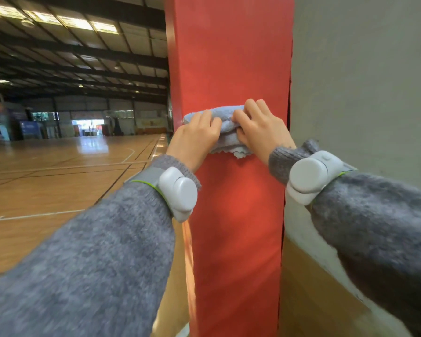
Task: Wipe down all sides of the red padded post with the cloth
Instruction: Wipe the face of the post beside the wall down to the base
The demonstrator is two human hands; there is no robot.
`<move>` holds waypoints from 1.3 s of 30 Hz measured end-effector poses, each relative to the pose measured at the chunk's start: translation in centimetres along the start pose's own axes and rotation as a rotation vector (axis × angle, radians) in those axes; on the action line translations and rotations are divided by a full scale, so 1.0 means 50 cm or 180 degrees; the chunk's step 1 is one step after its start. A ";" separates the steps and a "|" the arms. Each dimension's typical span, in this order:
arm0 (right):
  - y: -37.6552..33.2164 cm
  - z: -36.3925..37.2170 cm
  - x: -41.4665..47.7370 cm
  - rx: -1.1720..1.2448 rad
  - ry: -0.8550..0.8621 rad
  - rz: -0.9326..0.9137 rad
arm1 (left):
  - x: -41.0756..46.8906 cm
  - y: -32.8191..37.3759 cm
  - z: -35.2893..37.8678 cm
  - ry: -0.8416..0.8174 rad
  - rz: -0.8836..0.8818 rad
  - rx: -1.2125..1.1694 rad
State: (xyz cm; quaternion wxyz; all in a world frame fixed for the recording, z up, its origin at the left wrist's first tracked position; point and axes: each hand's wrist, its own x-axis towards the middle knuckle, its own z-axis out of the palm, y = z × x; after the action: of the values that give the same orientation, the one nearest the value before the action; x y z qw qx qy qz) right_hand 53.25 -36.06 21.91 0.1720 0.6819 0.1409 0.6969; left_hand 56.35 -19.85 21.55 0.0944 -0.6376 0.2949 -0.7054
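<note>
Here we hold a bunched pale blue cloth [225, 117] against the front face of the red padded post [229, 57], which stands upright through the middle of the view. Our left hand [196, 133] grips the cloth's 9 o'clock end and our right hand [260, 132] its 3 o'clock end, fingers curled over it. A grey wall [362, 81] lies at the post's 3 o'clock, the wooden court floor [58, 171] at its 9 o'clock.

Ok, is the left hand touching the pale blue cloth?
Touching. Head view shows the left hand curled over the pale blue fluffy cloth against the red padded post.
</note>
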 end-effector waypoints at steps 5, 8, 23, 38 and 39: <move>-0.003 0.005 0.093 0.0178 0.0140 0.0432 | 0.062 -0.055 0.000 0.0194 -0.0252 0.0198; -0.013 0.005 0.106 0.0314 0.0249 0.0657 | 0.069 -0.060 0.000 0.0149 -0.0391 -0.0162; 0.002 0.017 0.016 0.0668 0.0236 0.0133 | -0.009 -0.008 0.009 0.0188 -0.0558 -0.0503; 0.074 0.018 0.082 0.1563 -0.0083 0.0284 | 0.083 -0.007 -0.001 -0.0207 -0.0905 -0.0308; 0.073 0.014 0.071 0.1630 -0.0163 0.0258 | 0.075 -0.005 -0.004 -0.0265 -0.0847 -0.0313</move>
State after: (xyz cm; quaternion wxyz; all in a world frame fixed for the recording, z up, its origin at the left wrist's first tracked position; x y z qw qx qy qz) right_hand 53.73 -37.86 26.70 -0.0308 0.7256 0.2810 0.6274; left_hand 55.59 -21.49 24.85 -0.0192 -0.7037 0.2378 -0.6693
